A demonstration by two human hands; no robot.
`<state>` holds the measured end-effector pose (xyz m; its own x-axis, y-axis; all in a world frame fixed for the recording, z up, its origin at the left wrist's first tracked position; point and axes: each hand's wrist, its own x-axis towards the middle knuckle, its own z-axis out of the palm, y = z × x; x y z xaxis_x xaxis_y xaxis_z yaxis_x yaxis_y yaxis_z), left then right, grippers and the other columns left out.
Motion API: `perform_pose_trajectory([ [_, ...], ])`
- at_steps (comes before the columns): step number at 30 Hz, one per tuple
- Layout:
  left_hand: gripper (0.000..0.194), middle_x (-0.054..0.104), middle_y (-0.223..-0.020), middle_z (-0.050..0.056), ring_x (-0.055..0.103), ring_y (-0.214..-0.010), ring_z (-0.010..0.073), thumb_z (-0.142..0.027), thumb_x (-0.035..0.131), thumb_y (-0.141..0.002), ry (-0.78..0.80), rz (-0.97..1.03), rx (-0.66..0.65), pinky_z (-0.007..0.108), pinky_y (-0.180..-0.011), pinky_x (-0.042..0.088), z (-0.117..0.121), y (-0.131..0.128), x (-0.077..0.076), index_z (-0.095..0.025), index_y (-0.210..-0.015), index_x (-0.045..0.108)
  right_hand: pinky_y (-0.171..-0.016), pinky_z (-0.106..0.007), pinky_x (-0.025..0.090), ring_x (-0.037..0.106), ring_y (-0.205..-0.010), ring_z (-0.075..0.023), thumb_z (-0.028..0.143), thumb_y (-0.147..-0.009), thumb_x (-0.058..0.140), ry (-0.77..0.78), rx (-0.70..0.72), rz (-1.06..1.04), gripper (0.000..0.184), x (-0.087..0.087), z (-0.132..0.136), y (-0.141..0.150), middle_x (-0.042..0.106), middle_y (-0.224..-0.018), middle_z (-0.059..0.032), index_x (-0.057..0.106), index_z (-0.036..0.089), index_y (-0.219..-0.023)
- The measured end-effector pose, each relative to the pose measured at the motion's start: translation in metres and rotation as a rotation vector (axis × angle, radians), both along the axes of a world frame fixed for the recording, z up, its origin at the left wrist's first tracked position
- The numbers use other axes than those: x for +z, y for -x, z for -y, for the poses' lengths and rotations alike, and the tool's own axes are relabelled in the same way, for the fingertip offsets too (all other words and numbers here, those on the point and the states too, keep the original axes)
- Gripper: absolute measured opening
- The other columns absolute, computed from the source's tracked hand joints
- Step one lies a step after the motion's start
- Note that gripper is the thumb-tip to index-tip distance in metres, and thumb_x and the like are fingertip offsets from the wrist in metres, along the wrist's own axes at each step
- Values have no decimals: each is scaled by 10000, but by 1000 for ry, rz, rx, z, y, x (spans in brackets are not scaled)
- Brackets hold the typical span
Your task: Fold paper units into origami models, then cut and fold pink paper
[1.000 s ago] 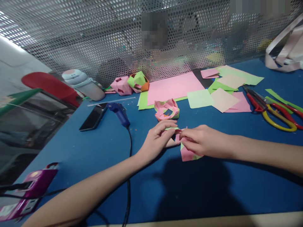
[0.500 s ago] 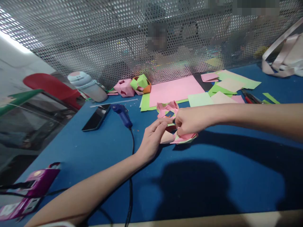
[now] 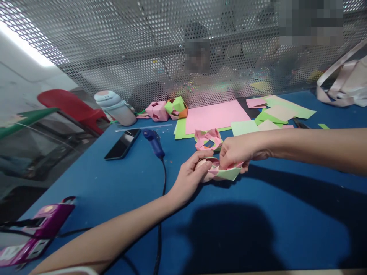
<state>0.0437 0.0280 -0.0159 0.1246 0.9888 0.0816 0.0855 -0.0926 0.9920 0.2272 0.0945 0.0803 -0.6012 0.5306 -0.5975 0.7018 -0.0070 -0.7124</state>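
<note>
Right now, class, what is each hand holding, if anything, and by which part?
Both hold the near folded paper: the left hand by its left end, the right hand by its right side, fingers inside and outside.

Your folded paper piece (image 3: 229, 174) is pink and pale green, your table (image 3: 120, 187) blue, the chair (image 3: 67, 107) red, the power strip (image 3: 53, 223) purple.
</note>
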Motion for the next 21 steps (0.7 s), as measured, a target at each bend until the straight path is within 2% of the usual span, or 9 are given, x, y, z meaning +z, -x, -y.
perform_pose_trajectory([
  [5, 237, 688, -1177, 59, 607, -1131, 230, -387, 592, -930, -123, -67, 54, 322, -993, 450, 2, 0, 1, -210, -1022, 719, -386, -182, 396, 437, -397, -68, 169, -703, 624, 55, -32, -57, 151, 0, 10, -2, 511, -457, 32, 592, 163, -555],
  [9, 217, 713, -1110, 48, 623, -1074, 222, -384, 612, -913, -109, -72, 76, 304, -940, 464, 1, 1, 1, -211, -973, 729, -407, -204, 414, 478, -409, -87, 129, -732, 591, 29, -49, -101, 89, 1, 15, -9, 535, -482, 32, 650, 161, -674],
  [14, 208, 725, -1094, 53, 652, -984, 218, -378, 638, -900, -31, 28, 85, 301, -850, 497, 0, 0, 0, -208, -967, 737, -448, -235, 426, 553, -503, -132, 203, -756, 669, -141, -153, -255, 203, -2, 18, -35, 612, -569, 19, 735, 207, -948],
  [18, 158, 726, -1077, 50, 646, -1008, 208, -344, 665, -887, -15, 113, 101, 290, -850, 496, 1, -2, 2, -208, -905, 745, -519, -250, 454, 575, -591, -132, 301, -764, 706, -153, -342, -458, 199, -16, 14, -56, 659, -698, -14, 717, 178, -920],
  [21, 137, 720, -1065, 57, 641, -1035, 216, -331, 677, -873, -21, 155, 114, 307, -865, 504, 1, -4, 6, -207, -868, 736, -541, -245, 433, 556, -614, -119, 317, -767, 714, -307, -445, -499, 160, -31, 14, -63, 634, -700, -5, 671, 167, -801],
])
